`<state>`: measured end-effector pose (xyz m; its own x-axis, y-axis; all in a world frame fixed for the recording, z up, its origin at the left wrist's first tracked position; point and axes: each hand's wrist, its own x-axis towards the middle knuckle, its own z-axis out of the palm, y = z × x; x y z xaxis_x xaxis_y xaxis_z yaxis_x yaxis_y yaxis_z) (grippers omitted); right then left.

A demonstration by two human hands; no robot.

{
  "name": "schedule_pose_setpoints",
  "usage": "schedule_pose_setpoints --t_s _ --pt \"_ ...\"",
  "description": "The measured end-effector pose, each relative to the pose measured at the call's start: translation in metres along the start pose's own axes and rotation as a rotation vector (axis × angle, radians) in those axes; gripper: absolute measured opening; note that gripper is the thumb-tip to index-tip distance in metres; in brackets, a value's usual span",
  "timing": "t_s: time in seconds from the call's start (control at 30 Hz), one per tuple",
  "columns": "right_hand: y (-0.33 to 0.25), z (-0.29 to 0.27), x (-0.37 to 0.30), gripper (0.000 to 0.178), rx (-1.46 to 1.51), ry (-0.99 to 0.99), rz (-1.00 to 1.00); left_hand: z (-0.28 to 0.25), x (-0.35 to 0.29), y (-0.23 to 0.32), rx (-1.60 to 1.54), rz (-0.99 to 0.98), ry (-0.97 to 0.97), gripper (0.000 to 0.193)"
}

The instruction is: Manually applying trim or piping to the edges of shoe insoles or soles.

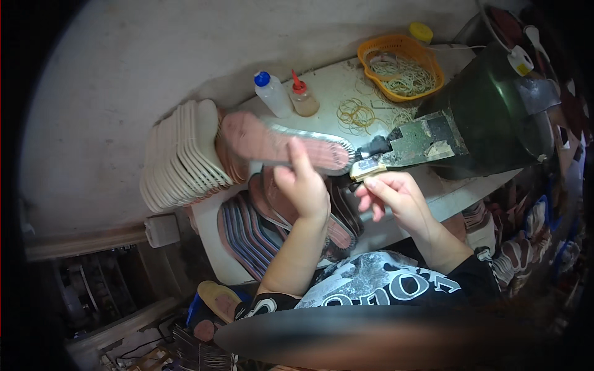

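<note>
A pink shoe insole (257, 137) with a shiny, notched rim is held level above the table, its right end against the head of a green machine (427, 141). My left hand (303, 190) grips its near edge; one finger lies on top, and the others are hidden beneath. The insole's left end is slightly blurred. At the machine head, my right hand (399, 196) pinches thumb and forefinger together just below a small pale block (367, 167). What sits between those fingertips is too small to make out.
A stack of pale insoles (185, 154) stands at left, with striped ones (242, 232) nearer me. Behind are a blue-capped bottle (272, 96), a red-tipped bottle (304, 102), loose rubber bands (356, 116) and an orange basket (405, 96). A dark green housing (495, 114) rises at right.
</note>
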<state>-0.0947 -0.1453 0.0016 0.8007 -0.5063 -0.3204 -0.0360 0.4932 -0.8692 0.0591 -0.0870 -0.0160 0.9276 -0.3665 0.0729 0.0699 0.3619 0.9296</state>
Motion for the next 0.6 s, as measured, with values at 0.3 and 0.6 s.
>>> schedule_pose_setpoints --t_s 0.3,0.6 --pt "-0.002 0.008 -0.029 0.019 -0.112 -0.141 -0.109 -0.022 -0.039 0.036 -0.275 0.129 -0.066 0.051" --pt "-0.017 0.038 -0.043 0.020 -0.187 -0.247 -0.658 -0.020 -0.059 0.050 -0.374 0.253 -0.327 0.058"
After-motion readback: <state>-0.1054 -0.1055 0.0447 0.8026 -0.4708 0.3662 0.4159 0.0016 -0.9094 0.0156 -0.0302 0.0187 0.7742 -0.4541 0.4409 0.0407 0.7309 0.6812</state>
